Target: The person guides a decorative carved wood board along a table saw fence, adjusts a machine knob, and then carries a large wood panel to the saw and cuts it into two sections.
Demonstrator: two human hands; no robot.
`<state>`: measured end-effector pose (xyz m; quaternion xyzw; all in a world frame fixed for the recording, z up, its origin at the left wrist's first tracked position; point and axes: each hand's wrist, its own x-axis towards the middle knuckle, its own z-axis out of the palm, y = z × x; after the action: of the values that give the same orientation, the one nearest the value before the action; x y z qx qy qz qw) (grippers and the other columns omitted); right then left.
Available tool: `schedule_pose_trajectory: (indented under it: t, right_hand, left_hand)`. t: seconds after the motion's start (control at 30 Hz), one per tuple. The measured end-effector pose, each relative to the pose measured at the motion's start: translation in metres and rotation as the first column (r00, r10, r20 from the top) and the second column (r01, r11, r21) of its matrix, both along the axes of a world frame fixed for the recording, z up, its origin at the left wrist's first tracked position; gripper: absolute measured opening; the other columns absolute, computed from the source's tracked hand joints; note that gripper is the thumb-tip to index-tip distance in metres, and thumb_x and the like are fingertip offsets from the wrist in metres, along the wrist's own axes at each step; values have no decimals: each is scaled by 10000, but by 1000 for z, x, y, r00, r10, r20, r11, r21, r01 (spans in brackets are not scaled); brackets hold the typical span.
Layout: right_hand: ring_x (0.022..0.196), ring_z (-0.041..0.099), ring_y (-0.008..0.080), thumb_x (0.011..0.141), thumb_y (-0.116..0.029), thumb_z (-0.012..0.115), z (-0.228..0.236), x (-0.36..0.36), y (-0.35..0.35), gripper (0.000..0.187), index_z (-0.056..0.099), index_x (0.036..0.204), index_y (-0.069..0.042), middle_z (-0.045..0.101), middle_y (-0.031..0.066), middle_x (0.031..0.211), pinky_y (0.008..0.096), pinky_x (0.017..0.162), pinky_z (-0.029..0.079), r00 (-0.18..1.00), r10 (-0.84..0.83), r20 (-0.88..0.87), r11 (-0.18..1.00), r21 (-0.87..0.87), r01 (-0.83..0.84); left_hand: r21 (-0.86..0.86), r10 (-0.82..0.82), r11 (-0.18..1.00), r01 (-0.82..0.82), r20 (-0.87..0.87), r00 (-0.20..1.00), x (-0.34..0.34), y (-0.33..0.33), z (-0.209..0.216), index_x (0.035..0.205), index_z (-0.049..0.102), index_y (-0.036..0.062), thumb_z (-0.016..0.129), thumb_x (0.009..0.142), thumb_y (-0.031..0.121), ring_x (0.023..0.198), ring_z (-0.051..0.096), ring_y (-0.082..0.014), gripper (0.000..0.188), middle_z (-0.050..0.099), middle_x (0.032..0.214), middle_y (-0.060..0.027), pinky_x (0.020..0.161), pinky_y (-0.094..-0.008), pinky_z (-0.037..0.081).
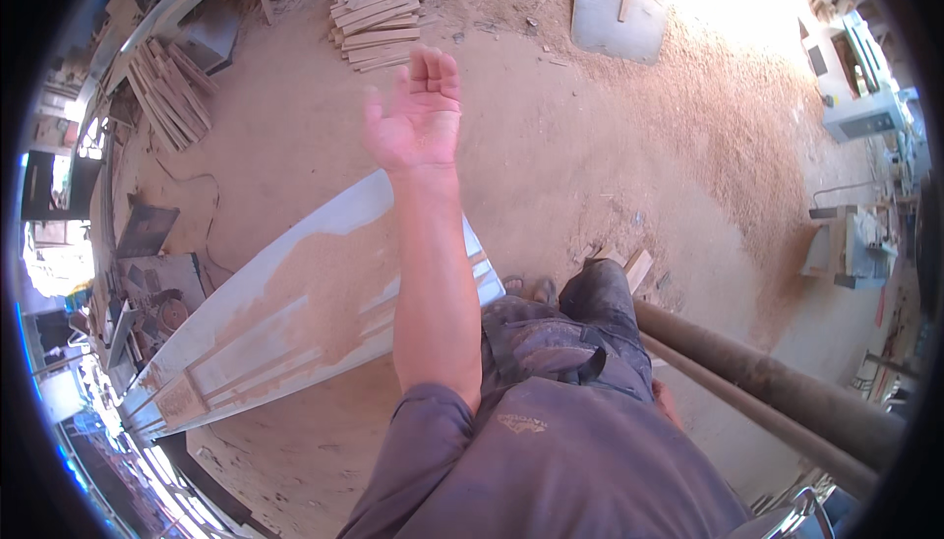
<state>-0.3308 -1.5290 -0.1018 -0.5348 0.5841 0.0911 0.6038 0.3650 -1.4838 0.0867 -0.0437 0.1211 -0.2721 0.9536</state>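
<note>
Thumb apart and fingers loosely bent, an empty left hand (418, 121) shows beyond the far edge of a dusty white tabletop (285, 332) at left, under the forearm; the right hand (667, 403) (mostly hidden, at near right) cannot be read. A careless rightward step could bring a trip over wood offcuts (638, 269) or a knock against the thick brown pipe (767, 370).

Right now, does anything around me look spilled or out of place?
Yes: loose sawdust spreads across the floor on the right, and more partly coats the pale tabletop at left, hiding patches of its surface.
</note>
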Motion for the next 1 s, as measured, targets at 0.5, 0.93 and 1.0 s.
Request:
schedule_pose_trajectory:
  t: [0.5, 0.93, 1.0]
  right_hand:
    - [1133, 646, 356, 789, -169, 605, -41, 252, -565, 386, 716, 1131, -30, 693, 217, 1182, 406, 985, 516, 172, 855, -489, 119, -137, -983]
    - [982, 660, 197, 916, -102, 617, 63, 907, -450, 397, 631, 1308, -40, 692, 162, 1170, 323, 887, 523, 64, 990, 123, 129, -640, -758]
    - [960, 658, 204, 905, -97, 621, 75, 932, -404, 411, 630, 1313, -50, 696, 156, 1160, 330, 892, 525, -157, 987, 20, -111, -617, -779]
  left_hand:
    - [60, 348, 917, -393, 359, 866, 148, -108, 11, 1554, 260, 64, 262, 1039, 610, 1132, 526, -412, 751, 478, 1373, -249, 1056, -583, 422]
    - [448, 862, 472, -759, -54, 504, 199, -9, -33, 1622, 54, 129, 274, 1068, 438, 1235, 537, -344, 671, 438, 1506, -162, 1096, -526, 387]
    - [444, 913, 399, -802, -115, 391, 206, 22, -43, 1622, 53, 136, 269, 1066, 447, 1244, 547, -338, 673, 444, 1513, -145, 1076, -529, 407]
